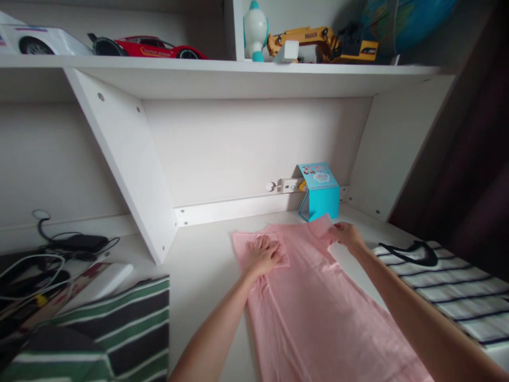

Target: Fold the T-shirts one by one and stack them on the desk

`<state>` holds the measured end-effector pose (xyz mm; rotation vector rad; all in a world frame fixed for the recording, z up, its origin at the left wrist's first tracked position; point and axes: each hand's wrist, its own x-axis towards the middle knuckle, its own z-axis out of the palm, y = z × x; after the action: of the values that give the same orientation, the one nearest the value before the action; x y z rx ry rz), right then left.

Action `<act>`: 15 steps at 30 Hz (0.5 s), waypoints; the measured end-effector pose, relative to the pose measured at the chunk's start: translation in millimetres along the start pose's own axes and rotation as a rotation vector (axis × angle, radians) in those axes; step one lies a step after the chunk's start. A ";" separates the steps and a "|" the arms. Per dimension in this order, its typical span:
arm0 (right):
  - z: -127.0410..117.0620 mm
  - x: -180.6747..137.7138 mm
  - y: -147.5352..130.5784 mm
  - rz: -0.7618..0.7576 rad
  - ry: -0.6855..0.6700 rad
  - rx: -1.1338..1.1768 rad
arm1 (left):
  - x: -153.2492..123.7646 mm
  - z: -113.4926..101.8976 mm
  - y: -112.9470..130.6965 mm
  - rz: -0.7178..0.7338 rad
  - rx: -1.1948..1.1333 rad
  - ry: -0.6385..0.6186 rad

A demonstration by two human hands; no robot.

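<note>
A pink shirt (314, 313) lies spread on the white desk, its far end near the back wall and its near end running out of the bottom of the view. My left hand (263, 257) rests flat with spread fingers on the folded cloth at the far left of the shirt. At the far right corner, my right hand (347, 234) pinches the edge of a raised flap of the pink fabric. Long creases run down the shirt's left part.
A green, black and white striped garment (135, 323) lies left. Right is a folded white shirt with dark stripes (445, 286). A blue desk calendar (324, 199) stands behind the pink shirt, by a socket strip (289, 185). Cables (47, 260) clutter the left; toys line the shelf (254, 82).
</note>
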<state>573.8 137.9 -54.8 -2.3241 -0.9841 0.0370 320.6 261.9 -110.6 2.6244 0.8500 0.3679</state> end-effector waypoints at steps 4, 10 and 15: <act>-0.1 -27.3 -58.4 -0.215 -0.002 -0.007 | 4.2 -0.3 -7.4 -0.125 -0.422 0.297; 40.7 -119.2 -129.9 -0.547 -0.088 -0.083 | 8.4 -7.7 -17.9 -0.258 -0.659 0.469; 43.0 -167.8 -132.3 -0.681 -0.180 -0.160 | 10.8 -10.0 -24.0 -0.288 -0.555 0.457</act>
<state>356.4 121.0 -51.7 -2.0241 -1.8790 -0.1123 313.3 289.1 -109.9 1.9005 1.0615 0.9856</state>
